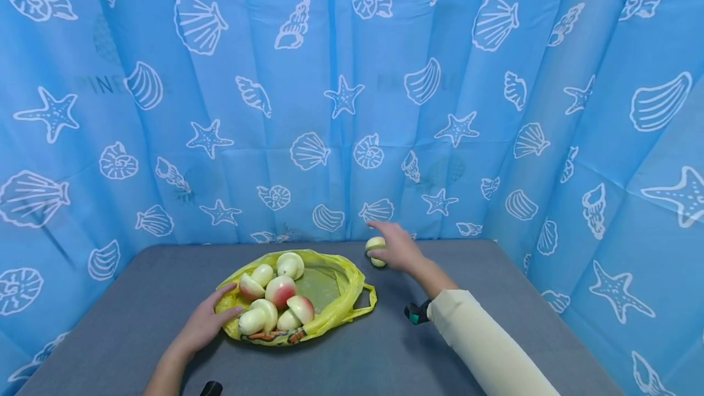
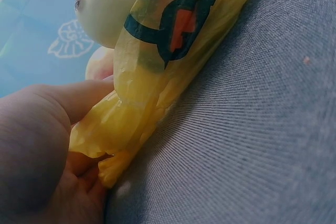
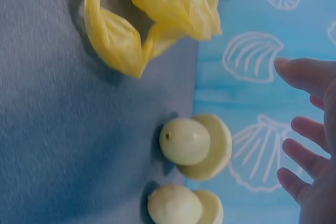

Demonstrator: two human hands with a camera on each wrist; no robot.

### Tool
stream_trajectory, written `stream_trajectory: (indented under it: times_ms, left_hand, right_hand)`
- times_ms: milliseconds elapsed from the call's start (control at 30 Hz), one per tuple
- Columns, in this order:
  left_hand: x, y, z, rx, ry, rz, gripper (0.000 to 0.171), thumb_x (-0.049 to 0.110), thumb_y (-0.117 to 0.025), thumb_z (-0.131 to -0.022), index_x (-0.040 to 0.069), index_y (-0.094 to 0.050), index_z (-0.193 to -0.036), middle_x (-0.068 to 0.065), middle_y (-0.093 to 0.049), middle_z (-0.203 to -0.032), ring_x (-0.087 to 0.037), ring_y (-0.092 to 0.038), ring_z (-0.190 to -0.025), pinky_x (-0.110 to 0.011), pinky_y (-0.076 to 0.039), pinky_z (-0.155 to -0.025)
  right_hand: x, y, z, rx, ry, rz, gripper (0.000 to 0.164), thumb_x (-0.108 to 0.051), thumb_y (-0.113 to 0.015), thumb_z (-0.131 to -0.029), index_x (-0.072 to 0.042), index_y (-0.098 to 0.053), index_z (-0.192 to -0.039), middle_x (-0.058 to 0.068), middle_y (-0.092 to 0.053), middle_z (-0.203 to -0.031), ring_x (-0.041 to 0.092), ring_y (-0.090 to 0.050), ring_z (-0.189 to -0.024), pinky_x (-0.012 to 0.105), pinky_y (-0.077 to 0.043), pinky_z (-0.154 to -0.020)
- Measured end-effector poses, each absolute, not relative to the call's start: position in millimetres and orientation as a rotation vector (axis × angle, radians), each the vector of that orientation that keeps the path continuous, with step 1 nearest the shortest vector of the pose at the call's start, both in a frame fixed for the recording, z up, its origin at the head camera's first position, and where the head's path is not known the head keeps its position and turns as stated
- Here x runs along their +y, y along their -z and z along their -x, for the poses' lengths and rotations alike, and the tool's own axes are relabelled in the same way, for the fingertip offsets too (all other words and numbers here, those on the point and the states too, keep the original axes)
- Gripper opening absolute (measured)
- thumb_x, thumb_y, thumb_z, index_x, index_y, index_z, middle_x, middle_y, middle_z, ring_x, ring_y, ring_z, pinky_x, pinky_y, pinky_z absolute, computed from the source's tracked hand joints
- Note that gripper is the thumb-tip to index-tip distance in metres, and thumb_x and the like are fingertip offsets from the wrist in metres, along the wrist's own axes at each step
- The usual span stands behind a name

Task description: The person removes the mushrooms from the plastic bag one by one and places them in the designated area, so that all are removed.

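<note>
A yellow plastic bag (image 1: 343,311) lies with its mouth spread wide, holding several toy mushrooms (image 1: 281,291) with cream stems and cream or reddish caps. My left hand (image 1: 200,326) grips the bag's left edge; in the left wrist view the thumb is on one side of the plastic and the fingers are on the other. Beyond the bag on the right, my right hand (image 1: 404,249) reaches over a pale mushroom (image 1: 376,243) and partly hides it. The right wrist view shows two mushrooms (image 3: 185,141) on the table, apart from the spread fingers of that hand.
The grey table (image 1: 440,347) ends at the back against a blue curtain (image 1: 341,139) with white shell prints. A loop handle (image 1: 370,301) of the bag sticks out to the right. A small black object (image 1: 211,388) shows at the front edge of the head view.
</note>
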State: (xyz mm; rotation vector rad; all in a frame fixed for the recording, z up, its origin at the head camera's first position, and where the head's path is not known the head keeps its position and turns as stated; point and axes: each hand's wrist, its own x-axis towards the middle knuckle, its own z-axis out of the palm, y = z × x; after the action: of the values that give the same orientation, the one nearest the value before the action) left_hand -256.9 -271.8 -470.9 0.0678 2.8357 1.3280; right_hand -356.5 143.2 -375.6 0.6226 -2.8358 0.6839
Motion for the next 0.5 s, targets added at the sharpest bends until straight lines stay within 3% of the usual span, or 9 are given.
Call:
stream_trajectory:
  times_ms: [500]
  left_hand:
    - [-270,469,256,2.844,-1.327,-0.067,0.069,0.039,-0.061,-0.095,-0.001,-0.038,-0.146,-0.034,-0.032,-0.147,-0.053,-0.027,-0.134,-0.067,-0.026,-0.104]
  right_hand:
    - [114,376,337,-2.783,-0.639,-0.906,0.051,-0.024,-0.073,-0.089,-0.011,-0.056,-0.135,0.008,-0.056,-0.136,0.029,-0.049,-0.127,0.048,-0.041,-0.102]
